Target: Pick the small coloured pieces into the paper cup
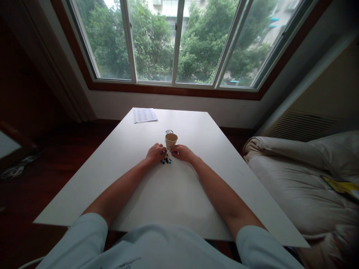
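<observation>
A tan paper cup (171, 141) stands upright on the white table (171, 201), just beyond my two hands. My left hand (156, 153) is at the cup's near left, its fingers closed around something small and blue. On the other side, my right hand (181, 152) rests close to the cup's base with the fingers pinched; a bit of blue and red shows there, too small to name. Several small dark and blue pieces (167, 160) lie scattered on the tabletop between and in front of the hands. Behind the cup is a thin dark ring-shaped item (169, 132).
Printed papers (145, 115) lie at the table's far left corner. A pale padded sofa (297, 179) stands along the right side, with a yellow item (340, 186) on it. A wide window (174, 45) is beyond the table. Cables (17, 170) lie on the floor at left.
</observation>
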The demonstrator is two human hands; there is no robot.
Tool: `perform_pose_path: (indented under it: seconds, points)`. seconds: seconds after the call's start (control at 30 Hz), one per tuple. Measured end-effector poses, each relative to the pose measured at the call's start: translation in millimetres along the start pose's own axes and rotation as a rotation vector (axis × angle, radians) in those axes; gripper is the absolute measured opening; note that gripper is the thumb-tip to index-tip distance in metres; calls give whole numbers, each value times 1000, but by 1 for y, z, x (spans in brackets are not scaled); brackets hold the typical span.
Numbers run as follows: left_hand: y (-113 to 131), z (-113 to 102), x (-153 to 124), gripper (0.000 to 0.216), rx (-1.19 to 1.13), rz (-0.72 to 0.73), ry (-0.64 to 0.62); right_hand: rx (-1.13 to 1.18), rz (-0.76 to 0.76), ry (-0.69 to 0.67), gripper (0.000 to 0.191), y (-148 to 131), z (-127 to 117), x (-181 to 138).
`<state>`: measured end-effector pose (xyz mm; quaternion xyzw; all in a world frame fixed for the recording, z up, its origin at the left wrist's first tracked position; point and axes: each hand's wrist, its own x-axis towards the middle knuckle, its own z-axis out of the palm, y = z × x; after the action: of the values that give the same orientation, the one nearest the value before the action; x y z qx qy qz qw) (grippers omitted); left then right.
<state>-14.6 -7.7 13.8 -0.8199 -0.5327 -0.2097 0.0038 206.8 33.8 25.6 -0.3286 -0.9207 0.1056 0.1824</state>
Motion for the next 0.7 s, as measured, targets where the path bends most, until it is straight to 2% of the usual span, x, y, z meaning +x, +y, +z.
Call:
perform_pose_path:
  seconds: [0.7]
  points:
    - [1,-1,0,21,-40,7,12,-72,19,29,13,-3,6,2]
